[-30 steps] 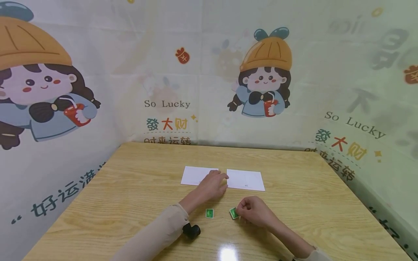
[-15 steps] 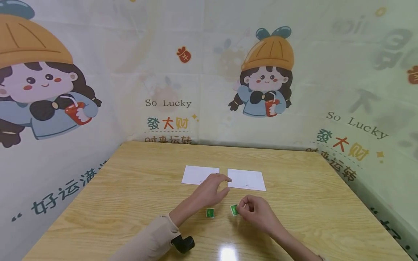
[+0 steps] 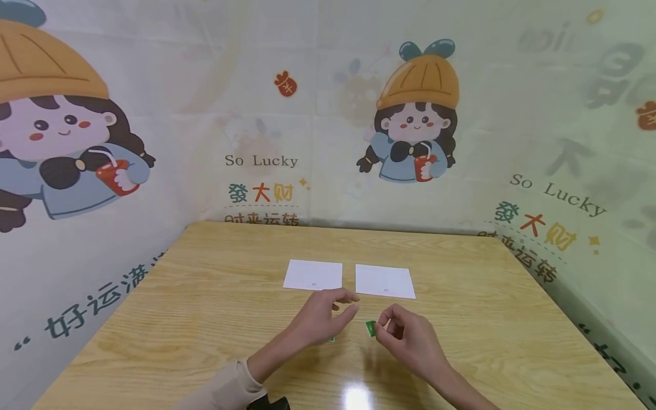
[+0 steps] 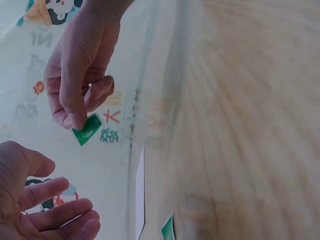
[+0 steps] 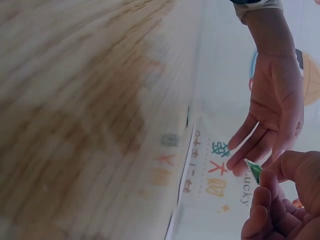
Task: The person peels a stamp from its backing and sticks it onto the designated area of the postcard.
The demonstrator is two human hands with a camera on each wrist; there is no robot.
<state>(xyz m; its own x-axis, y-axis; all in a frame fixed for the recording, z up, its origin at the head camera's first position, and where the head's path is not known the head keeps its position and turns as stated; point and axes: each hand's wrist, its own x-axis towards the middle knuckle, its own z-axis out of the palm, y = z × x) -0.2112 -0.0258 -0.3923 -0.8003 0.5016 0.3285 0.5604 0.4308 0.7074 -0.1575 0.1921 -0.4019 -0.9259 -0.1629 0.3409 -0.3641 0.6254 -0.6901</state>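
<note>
Between thumb and index finger, my right hand [image 3: 410, 339] pinches a small green stamp [image 3: 370, 328] with a pale border. The left wrist view shows that stamp [image 4: 87, 131] raised above the table. My left hand [image 3: 320, 316] is held out with loosely spread fingers and grips nothing; its fingertips point toward the held stamp. Under the left hand in the head view, a second green stamp [image 3: 332, 339] is mostly hidden. This second stamp [image 4: 168, 229] lies on the table in the left wrist view.
Two white rectangular papers, a left paper [image 3: 312, 274] and a right paper [image 3: 385, 281], lie side by side beyond the hands, each with a tiny mark near its front edge. They rest on a wooden table [image 3: 230, 273] enclosed by a printed cloth backdrop [image 3: 328, 131].
The left hand has drawn back from the white papers toward the person, now covering most of the second stamp. The right hand has lifted its stamp slightly.
</note>
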